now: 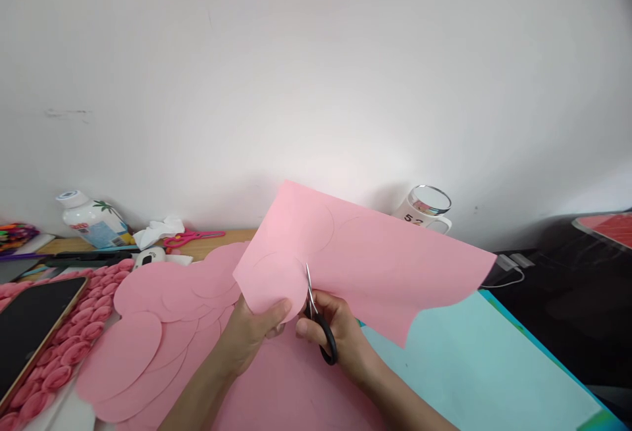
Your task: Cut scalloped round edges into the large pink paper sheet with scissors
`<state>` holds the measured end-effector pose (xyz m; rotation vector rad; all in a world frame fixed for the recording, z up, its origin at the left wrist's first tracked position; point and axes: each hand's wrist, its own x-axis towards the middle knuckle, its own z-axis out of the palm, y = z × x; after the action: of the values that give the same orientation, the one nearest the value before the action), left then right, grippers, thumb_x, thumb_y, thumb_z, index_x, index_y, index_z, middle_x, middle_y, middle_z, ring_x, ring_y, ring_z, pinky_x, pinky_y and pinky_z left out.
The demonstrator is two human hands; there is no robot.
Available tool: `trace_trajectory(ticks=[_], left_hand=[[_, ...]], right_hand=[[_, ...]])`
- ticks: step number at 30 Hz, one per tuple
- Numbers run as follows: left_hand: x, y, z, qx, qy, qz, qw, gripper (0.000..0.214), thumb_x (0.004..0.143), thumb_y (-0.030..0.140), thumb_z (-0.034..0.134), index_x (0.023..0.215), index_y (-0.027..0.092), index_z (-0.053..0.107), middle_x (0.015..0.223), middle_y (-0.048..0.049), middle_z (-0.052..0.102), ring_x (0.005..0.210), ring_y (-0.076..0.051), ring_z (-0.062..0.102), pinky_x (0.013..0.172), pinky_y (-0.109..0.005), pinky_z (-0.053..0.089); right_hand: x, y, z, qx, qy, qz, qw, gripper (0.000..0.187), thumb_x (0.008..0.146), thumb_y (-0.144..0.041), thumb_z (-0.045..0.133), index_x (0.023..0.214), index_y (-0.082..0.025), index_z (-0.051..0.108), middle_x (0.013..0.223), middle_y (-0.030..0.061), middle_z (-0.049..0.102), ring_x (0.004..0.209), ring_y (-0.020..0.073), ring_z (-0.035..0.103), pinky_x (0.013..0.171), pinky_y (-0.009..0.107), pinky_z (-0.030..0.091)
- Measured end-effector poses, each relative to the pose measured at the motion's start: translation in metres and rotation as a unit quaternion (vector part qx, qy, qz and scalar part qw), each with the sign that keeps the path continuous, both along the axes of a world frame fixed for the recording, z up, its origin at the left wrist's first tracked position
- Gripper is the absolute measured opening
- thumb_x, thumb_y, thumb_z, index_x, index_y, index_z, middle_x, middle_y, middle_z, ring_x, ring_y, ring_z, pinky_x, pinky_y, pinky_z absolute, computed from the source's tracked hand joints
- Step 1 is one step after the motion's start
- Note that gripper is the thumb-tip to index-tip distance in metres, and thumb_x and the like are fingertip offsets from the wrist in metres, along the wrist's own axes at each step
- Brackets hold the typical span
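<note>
Worktop by a pale wall, scissors at the pink sheet

The wooden worktop [203,247] is crowded at its near side. A phone [39,326] rests on a braided pink mat [74,353] at the left, and beside it overlapping pink paper rounds [121,352] lie in a loose pile. To the right is a pale blue sheet [474,365].

Above these, the pink sheet [380,256] is held up between both hands. The left hand [257,329] pinches its rounded corner, thumb on top and the other fingers mostly hidden beneath. The right hand [340,326] grips the black-handled scissors [322,323], whose blade points away along the curved edge. Thin drawn arcs show on the paper.

The sheet's wide right side hangs without support — if it sagged or twisted, the blade could stray off a drawn line or tear the paper. The left thumb sits near the blade; a careless turn of the corner could bring skin into its path.

Farther back stand a mug [412,212] and, at the left, a tilted bottle [96,222], a crumpled tissue [157,231] and pink scissors [190,239] — then the wall [316,82].
</note>
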<state>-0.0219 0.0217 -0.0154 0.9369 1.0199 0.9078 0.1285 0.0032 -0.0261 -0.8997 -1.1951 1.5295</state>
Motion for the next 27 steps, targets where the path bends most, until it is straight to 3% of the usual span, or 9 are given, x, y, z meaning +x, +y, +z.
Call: trace_trajectory(ticks=[9, 15, 20, 27], left_hand=[[-0.0005, 0.0022, 0.0001, -0.015, -0.01, 0.012, 1.0, 0.031, 0.064, 0.033, 0.07, 0.09, 0.021, 0.058, 0.09, -0.0035, 0.055, 0.08, -0.017, 0.048, 0.063, -0.03, 0.045], [-0.0022, 0.0042, -0.0007, 0.0, -0.037, 0.003, 0.999, 0.02, 0.069, 0.029, 0.066, 0.082, 0.019, 0.055, 0.075, 0.0002, 0.052, 0.066, -0.012, 0.044, 0.057, -0.026, 0.04], [0.0005, 0.0047, 0.0009, 0.061, 0.003, 0.016, 0.998, 0.033, 0.073, 0.033, 0.062, 0.055, 0.018, 0.04, 0.048, 0.0069, 0.032, 0.047, -0.007, 0.026, 0.045, -0.022, 0.027], [0.0048, 0.0011, 0.0068, 0.151, 0.09, -0.048, 0.983, 0.025, 0.078, 0.034, 0.055, 0.059, 0.019, 0.046, 0.046, 0.0044, 0.042, 0.047, -0.011, 0.041, 0.053, -0.027, 0.036]], right_hand=[[0.001, -0.0014, 0.003, 0.0, -0.023, -0.005, 1.0, 0.038, 0.062, -0.05, 0.069, 0.063, -0.018, 0.049, 0.052, -0.0045, 0.043, 0.05, 0.0102, 0.038, 0.048, 0.024, 0.031], [0.0016, -0.0007, -0.0027, 0.002, -0.026, 0.003, 1.0, 0.036, 0.066, -0.048, 0.068, 0.063, -0.017, 0.05, 0.05, -0.0045, 0.044, 0.047, 0.0102, 0.042, 0.047, 0.023, 0.034], [0.0006, 0.0004, -0.0066, -0.004, -0.011, 0.003, 1.0, 0.035, 0.068, -0.047, 0.067, 0.062, -0.017, 0.049, 0.048, -0.0056, 0.043, 0.046, 0.0102, 0.044, 0.046, 0.023, 0.033], [0.0005, 0.0008, -0.0029, 0.014, -0.021, 0.027, 0.999, 0.039, 0.069, -0.053, 0.063, 0.064, -0.017, 0.051, 0.054, -0.0026, 0.05, 0.048, 0.0099, 0.042, 0.048, 0.023, 0.036]])
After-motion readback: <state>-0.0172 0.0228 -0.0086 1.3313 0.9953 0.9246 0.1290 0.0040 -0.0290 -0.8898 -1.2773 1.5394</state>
